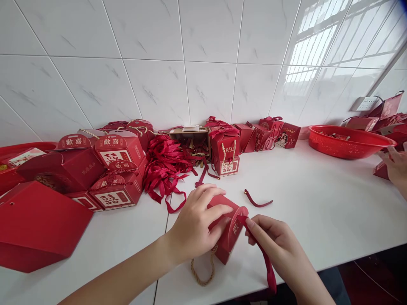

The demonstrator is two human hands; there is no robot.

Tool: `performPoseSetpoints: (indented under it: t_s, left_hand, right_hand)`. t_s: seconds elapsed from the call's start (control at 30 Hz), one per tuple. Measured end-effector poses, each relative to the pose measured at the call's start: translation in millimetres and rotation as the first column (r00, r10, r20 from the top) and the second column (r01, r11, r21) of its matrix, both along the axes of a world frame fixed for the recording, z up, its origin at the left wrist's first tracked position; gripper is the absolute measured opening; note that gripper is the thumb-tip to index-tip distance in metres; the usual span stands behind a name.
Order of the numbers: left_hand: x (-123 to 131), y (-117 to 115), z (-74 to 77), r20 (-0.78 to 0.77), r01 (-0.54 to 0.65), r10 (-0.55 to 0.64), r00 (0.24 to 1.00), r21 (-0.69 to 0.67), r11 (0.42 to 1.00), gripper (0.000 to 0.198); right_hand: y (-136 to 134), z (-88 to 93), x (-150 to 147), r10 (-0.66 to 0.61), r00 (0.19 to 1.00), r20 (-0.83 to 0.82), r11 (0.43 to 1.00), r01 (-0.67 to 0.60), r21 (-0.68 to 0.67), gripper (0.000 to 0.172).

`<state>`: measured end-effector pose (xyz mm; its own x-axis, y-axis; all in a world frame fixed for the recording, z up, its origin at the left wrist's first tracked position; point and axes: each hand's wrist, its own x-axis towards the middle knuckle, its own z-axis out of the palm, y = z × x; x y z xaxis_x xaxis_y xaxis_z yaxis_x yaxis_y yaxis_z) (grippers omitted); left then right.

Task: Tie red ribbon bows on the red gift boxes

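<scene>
A small red gift box (226, 245) with a rounded top flap lies tilted on the white table, a twisted gold cord handle (202, 283) beside its lower left. Curved over the box from the left, my left hand (199, 216) holds it with fingers on its upper side. At the flap, my right hand (270, 237) pinches a dark red ribbon (269, 271) between thumb and forefinger. One ribbon end meets the flap, while the rest hangs below the hand toward the table's front edge.
Piled ribbons (165, 156) lie behind my left hand, beside an open carton (193, 140). Red boxes (116, 192) crowd the left. A short strap (259, 204) lies right of centre. Farther right are a red basin (346, 146) and another person's hand (397, 167).
</scene>
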<state>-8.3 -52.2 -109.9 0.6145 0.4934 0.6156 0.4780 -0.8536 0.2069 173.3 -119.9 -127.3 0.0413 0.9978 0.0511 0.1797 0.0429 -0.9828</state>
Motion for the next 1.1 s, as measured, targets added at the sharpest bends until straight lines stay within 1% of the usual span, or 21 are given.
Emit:
performPoseSetpoints:
  t_s: [0.17, 0.3, 0.4, 0.47, 0.53, 0.57, 0.6, 0.63, 0.7, 0.73, 0.8, 0.87, 0.93, 1.03, 1.1]
  left_hand:
    - [2, 1, -3.5, 0.026, -0.014, 0.012, 1.000, 0.075, 0.997, 0.016]
    - [3, 2, -4.1, 0.048, -0.027, 0.022, 0.999, 0.110, 0.994, 0.017]
    - [1, 3, -0.5, 0.097, -0.057, 0.045, 0.994, 0.124, 0.991, 0.017]
    - [-1, 3, 4.0, 0.152, -0.085, 0.067, 0.986, 0.117, 0.990, 0.016]
    - [-2, 2, 9.4, 0.216, -0.103, 0.080, 0.973, 0.101, 0.990, 0.016]
    - [-3, 1, 12.1, 0.248, -0.108, 0.083, 0.965, 0.090, 0.990, 0.015]
    - [-4, -1, 14.7, 0.279, -0.108, 0.082, 0.957, 0.077, 0.991, 0.015]
    - [-5, -2, 17.1, 0.306, -0.104, 0.080, 0.949, 0.064, 0.993, 0.014]
    - [-5, -5, 20.7, 0.345, -0.087, 0.067, 0.936, 0.044, 0.995, 0.015]
    - [-6, -7, 21.9, 0.358, -0.078, 0.057, 0.932, 0.045, 0.996, 0.015]
    - [-6, -9, 23.3, 0.361, -0.073, 0.045, 0.932, 0.064, 0.995, 0.015]
    - [-8, -8, 23.6, 0.328, -0.109, 0.079, 0.941, 0.072, 0.991, 0.012]
    - [-10, -4, 23.4, 0.224, -0.186, 0.173, 0.959, 0.039, 0.982, 0.010]
    - [-13, 6, 23.4, -0.006, -0.320, 0.321, 0.947, -0.084, 0.944, 0.016]
    - [-15, 12, 24.1, -0.112, -0.376, 0.360, 0.926, -0.195, 0.906, 0.021]
  right_hand:
    - [3, 1.8, -7, 0.017, 1.000, 0.017, 1.000, -0.017, 0.002, 0.044]
    - [4, 0.8, -10, 0.045, 0.995, 0.089, 0.999, -0.046, 0.013, 0.044]
    - [3, -2.0, -7, 0.016, 0.989, 0.148, 1.000, -0.018, 0.011, 0.042]
    - [4, -3.7, -4, -0.060, 0.981, 0.184, 0.996, 0.048, 0.069, 0.035]
    - [5, -4.0, -2, -0.166, 0.963, 0.210, 0.973, 0.126, 0.192, 0.027]
    - [6, -3.1, -3, -0.198, 0.957, 0.212, 0.957, 0.142, 0.252, 0.027]
    - [7, -1.6, -4, -0.198, 0.958, 0.207, 0.946, 0.131, 0.297, 0.029]
    - [8, 0.6, -6, -0.165, 0.967, 0.196, 0.941, 0.095, 0.324, 0.032]
    - [11, 6.3, -10, -0.053, 0.984, 0.168, 0.946, -0.005, 0.324, 0.033]
    - [13, 9.4, -12, -0.005, 0.988, 0.154, 0.951, -0.042, 0.306, 0.031]
    - [16, 15.6, -15, 0.026, 0.992, 0.120, 0.962, -0.058, 0.268, 0.025]
    - [16, 21.0, -15, 0.005, 0.998, 0.068, 0.966, -0.023, 0.256, 0.023]
    - [10, 25.6, -14, -0.019, 1.000, -0.002, 0.955, 0.019, 0.296, 0.021]
    - [-7, 30.3, -5, -0.072, 0.992, -0.107, 0.923, 0.107, 0.370, 0.016]
    - [-16, 32.5, 14, -0.118, 0.976, -0.180, 0.885, 0.186, 0.427, 0.014]
